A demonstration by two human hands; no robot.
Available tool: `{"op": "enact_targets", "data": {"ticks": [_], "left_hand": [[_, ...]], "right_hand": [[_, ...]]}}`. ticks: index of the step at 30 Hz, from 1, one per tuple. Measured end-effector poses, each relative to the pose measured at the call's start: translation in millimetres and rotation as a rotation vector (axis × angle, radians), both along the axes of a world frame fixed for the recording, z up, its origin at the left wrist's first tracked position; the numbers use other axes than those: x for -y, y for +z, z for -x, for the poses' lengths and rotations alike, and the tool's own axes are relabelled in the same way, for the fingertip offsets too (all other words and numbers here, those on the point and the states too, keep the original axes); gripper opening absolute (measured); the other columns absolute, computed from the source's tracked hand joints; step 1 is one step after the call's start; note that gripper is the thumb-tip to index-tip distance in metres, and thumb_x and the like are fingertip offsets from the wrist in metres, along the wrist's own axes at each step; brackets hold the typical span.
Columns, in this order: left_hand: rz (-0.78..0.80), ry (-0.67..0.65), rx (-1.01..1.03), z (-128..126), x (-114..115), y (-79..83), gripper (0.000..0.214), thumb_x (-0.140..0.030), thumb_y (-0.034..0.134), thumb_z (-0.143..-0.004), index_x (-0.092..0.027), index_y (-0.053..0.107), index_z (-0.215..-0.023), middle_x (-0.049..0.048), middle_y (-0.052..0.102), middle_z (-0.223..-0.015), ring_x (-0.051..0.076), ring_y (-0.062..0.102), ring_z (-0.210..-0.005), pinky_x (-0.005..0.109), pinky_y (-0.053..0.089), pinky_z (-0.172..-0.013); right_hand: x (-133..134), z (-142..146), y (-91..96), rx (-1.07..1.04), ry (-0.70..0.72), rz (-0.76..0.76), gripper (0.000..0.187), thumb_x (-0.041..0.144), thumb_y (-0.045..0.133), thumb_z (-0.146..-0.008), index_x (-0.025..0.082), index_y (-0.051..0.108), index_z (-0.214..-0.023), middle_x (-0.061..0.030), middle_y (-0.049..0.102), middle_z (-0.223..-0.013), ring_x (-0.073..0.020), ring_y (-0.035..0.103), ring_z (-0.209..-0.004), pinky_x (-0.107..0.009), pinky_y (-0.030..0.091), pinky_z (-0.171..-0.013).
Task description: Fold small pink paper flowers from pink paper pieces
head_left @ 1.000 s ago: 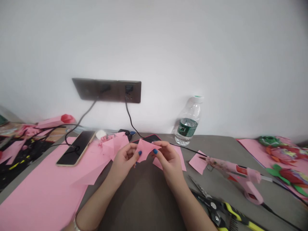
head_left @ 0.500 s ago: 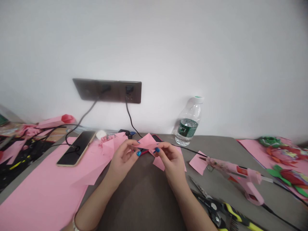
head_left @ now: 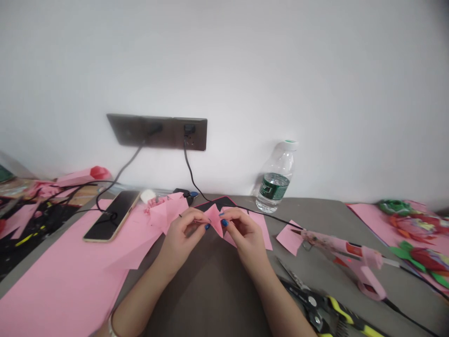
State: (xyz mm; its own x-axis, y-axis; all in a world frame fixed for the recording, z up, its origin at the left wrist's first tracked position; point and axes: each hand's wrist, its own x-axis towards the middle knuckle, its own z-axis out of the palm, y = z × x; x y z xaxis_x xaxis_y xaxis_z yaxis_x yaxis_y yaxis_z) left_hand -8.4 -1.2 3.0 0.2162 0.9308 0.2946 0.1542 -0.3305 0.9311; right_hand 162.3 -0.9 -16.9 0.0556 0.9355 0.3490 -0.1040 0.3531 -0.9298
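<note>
The left hand (head_left: 180, 238) and right hand (head_left: 247, 234) are held close together above the table, each pinching a small piece of pink paper (head_left: 213, 220) between thumb and fingers; its exact folds are hard to make out behind the fingers. The fingernails are painted blue, and a bracelet (head_left: 111, 326) circles the left wrist. Just beyond the hands lies a pink paper scrap (head_left: 260, 234), and behind it is a dark, red-edged object (head_left: 213, 202), perhaps a phone. To the left, crumpled pink paper (head_left: 164, 210) sits on a large pink sheet (head_left: 66, 267) beside a phone (head_left: 112, 216). To the right are a small pink square (head_left: 289, 238), a pink glue gun (head_left: 351, 255) and yellow-handled shears (head_left: 315, 304) on the gray table (head_left: 315, 210). Paper flowers (head_left: 414, 229) lie at the far right, with a water bottle (head_left: 275, 178) against the wall below a socket panel (head_left: 156, 132).
</note>
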Motion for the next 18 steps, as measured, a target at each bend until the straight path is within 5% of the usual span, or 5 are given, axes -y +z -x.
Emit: {"op": "enact_targets", "data": {"ticks": [6, 10, 14, 18], "left_hand": [[0.066, 0.024, 0.134, -5, 1, -2.7, 0.012, -0.016, 0.059, -0.083, -0.02, 0.063, -0.093, 0.0031, 0.064, -0.092, 0.017, 0.064, -0.092, 0.029, 0.053, -0.083], [0.12, 0.065, 0.202, -8, 3, -3.2, 0.034, -0.019, 0.065, -0.08, -0.023, 0.058, -0.113, 0.0009, 0.065, -0.087, 0.017, 0.065, -0.087, 0.029, 0.054, -0.08], [0.127, 0.036, 0.183, -10, 2, -2.7, 0.007, -0.022, 0.064, -0.082, -0.018, 0.068, -0.086, 0.0047, 0.068, -0.09, 0.019, 0.066, -0.089, 0.03, 0.054, -0.081], [0.126, 0.063, 0.203, -12, 2, -4.0, 0.01, -0.026, 0.065, -0.082, -0.018, 0.07, -0.084, 0.0051, 0.071, -0.089, 0.019, 0.066, -0.084, 0.029, 0.055, -0.076]], "right_hand": [[2, 6, 1.3, -0.138, 0.06, 0.115, 0.028, 0.033, 0.074, -0.078, 0.025, 0.063, -0.103, -0.0022, 0.063, -0.084, -0.0176, 0.06, -0.074, -0.028, 0.049, -0.062], [3, 9, 1.7, -0.148, 0.066, 0.136, 0.025, 0.036, 0.077, -0.074, 0.023, 0.062, -0.09, -0.0015, 0.062, -0.08, -0.0165, 0.059, -0.07, -0.026, 0.048, -0.059], [2, 10, 2.0, -0.1, 0.104, 0.165, 0.022, 0.039, 0.076, -0.074, 0.022, 0.064, -0.079, -0.0016, 0.06, -0.077, -0.0165, 0.057, -0.068, -0.027, 0.047, -0.06], [3, 11, 3.2, -0.055, 0.132, 0.184, 0.024, 0.043, 0.075, -0.074, 0.021, 0.065, -0.076, -0.0025, 0.062, -0.076, -0.0182, 0.057, -0.069, -0.029, 0.047, -0.062]]}}
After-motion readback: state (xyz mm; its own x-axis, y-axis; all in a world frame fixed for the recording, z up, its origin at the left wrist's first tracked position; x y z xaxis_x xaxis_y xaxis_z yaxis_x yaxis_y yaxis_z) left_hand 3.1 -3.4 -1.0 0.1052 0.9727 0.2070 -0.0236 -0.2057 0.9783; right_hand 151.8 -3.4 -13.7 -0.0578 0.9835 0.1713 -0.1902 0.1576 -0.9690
